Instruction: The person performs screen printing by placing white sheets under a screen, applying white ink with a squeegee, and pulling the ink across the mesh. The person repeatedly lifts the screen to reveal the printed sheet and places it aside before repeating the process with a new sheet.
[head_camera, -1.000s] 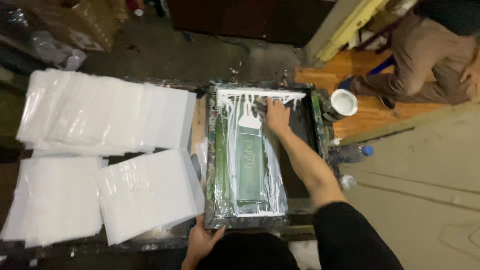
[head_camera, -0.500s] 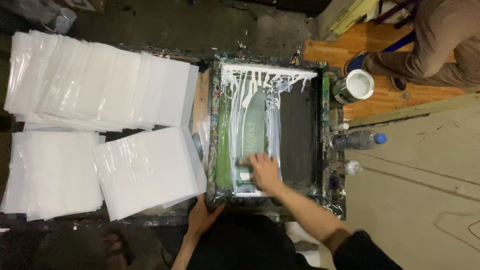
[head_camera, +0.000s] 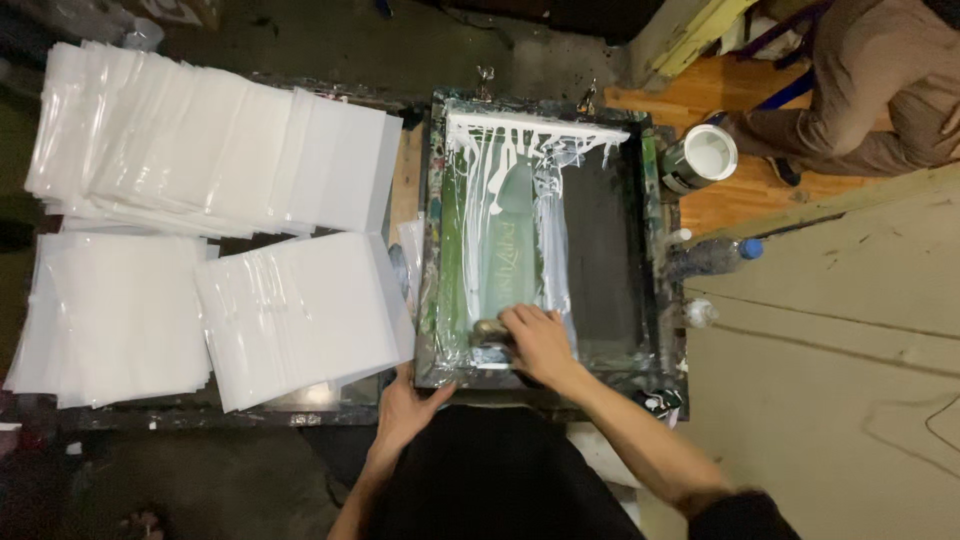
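Note:
A screen-printing frame (head_camera: 650, 230) lies flat on the bench, its green mesh streaked with white ink that pools along the far edge. My right hand (head_camera: 538, 340) grips a squeegee (head_camera: 490, 332) at the near end of the mesh. My left hand (head_camera: 403, 405) presses on the frame's near left corner. Stacks of clear plastic sheets (head_camera: 290, 315) lie just left of the frame.
More plastic sheet stacks (head_camera: 200, 150) fill the bench's left side. An open can of white ink (head_camera: 700, 158) and a plastic bottle (head_camera: 712, 257) sit right of the frame. Another person (head_camera: 860, 90) crouches at top right on a wooden board.
My right hand has drawn the squeegee from the far end of the screen down to its near end. My left hand stays at the frame's near corner.

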